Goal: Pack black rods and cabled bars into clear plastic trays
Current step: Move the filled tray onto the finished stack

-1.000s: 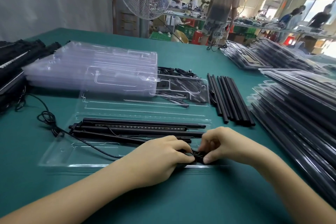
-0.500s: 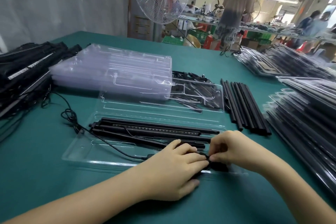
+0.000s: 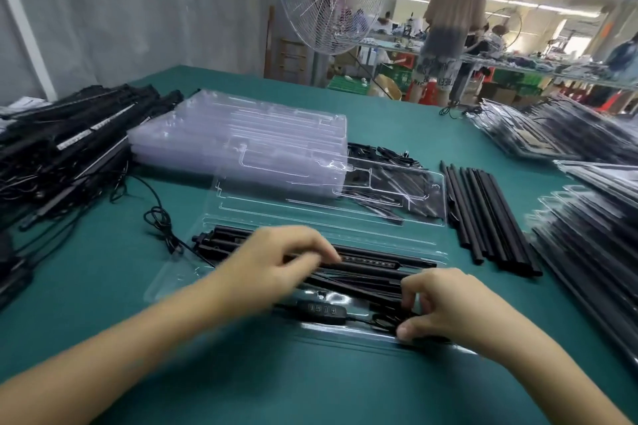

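Our cabled bar (image 3: 364,259) lies in the clear tray (image 3: 172,283), just past our hands. Its long side runs left to right. Our left hand (image 3: 276,266) is on top of it, too blurry to tell if it grips. Our right hand (image 3: 445,307) pinches the cable (image 3: 381,321) at the tray's near right corner.

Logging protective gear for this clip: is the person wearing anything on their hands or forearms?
Nothing shows. The left hand and right hand are bare, without gloves or rings. The forearms are uncovered to the frame edge: no sleeve, watch or strap.
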Action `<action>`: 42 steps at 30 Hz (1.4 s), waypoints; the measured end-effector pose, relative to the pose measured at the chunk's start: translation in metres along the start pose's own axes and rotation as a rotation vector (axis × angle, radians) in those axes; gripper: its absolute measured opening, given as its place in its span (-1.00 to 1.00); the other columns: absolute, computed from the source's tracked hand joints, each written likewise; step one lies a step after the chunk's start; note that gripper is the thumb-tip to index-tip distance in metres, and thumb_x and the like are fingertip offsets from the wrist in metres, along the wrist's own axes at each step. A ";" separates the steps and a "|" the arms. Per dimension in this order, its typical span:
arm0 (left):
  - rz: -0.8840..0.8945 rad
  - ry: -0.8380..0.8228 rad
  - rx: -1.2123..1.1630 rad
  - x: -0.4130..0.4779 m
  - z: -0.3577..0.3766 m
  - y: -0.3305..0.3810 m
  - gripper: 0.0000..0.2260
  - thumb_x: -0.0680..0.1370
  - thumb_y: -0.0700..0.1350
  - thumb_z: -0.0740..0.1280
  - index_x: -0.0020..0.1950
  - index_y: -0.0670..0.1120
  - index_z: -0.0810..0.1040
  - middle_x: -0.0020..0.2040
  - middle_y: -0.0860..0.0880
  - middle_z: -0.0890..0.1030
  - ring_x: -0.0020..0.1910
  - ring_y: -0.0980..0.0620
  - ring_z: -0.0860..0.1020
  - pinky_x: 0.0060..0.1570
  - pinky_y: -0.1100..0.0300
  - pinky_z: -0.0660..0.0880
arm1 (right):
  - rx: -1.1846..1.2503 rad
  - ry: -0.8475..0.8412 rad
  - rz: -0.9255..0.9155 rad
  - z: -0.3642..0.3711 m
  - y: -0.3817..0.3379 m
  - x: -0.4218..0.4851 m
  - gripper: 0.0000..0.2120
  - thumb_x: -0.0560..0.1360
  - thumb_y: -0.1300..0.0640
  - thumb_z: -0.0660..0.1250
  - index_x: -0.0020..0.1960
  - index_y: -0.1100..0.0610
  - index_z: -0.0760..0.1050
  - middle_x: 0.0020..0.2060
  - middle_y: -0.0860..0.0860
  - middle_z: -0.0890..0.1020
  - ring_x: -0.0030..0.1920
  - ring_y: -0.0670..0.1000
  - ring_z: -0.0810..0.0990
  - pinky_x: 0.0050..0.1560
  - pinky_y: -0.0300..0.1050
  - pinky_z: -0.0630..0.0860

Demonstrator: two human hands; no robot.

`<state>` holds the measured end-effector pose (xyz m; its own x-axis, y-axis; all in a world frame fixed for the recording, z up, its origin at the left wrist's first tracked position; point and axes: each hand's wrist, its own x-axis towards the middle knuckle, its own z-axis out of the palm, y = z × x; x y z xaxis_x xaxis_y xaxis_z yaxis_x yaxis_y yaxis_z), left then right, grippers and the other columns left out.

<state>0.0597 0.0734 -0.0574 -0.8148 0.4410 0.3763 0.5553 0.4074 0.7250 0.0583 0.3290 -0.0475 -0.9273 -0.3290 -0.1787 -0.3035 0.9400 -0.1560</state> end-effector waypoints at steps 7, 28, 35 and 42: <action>-0.043 -0.076 0.481 -0.051 -0.075 -0.041 -0.93 0.54 0.11 0.29 -0.06 0.26 0.56 -0.01 0.33 0.57 -0.04 0.34 0.54 -0.02 0.43 0.41 | -0.029 0.009 -0.005 -0.002 -0.002 -0.004 -0.81 0.38 -0.22 0.39 -0.14 -0.13 0.51 -0.32 -0.17 0.44 -0.32 -0.24 0.38 -0.34 -0.40 0.26; -0.263 0.034 1.036 -0.110 -0.153 -0.139 -0.52 0.40 0.53 0.02 -0.39 0.16 0.30 -0.43 0.21 0.45 -0.57 0.32 0.36 -0.56 0.25 0.40 | 0.035 -0.037 0.122 -0.003 -0.011 0.001 -0.77 0.39 -0.09 0.45 -0.22 -0.08 0.40 -0.27 -0.16 0.39 -0.24 -0.04 0.48 -0.36 -0.26 0.32; -0.232 0.105 1.009 -0.091 -0.143 -0.117 -0.61 0.31 0.07 0.48 -0.25 0.21 0.23 -0.36 0.18 0.33 -0.48 0.21 0.38 -0.51 0.15 0.43 | 0.024 -0.086 0.119 -0.008 -0.013 0.002 -0.76 0.37 -0.10 0.45 -0.22 -0.08 0.39 -0.26 -0.14 0.43 -0.26 -0.08 0.48 -0.30 -0.22 0.38; 0.031 -0.074 0.621 -0.043 -0.049 -0.016 -0.89 0.53 0.12 0.14 -0.06 0.17 0.44 -0.19 0.28 0.46 -0.13 0.33 0.47 -0.22 0.48 0.37 | 0.027 -0.143 0.148 -0.017 -0.017 0.007 -0.72 0.33 -0.05 0.49 -0.23 0.01 0.39 -0.37 -0.10 0.49 -0.49 -0.11 0.43 -0.41 -0.20 0.36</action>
<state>0.0777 0.0088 -0.0572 -0.7957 0.5049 0.3346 0.5894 0.7728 0.2355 0.0537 0.3121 -0.0298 -0.9201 -0.1987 -0.3377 -0.1585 0.9769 -0.1431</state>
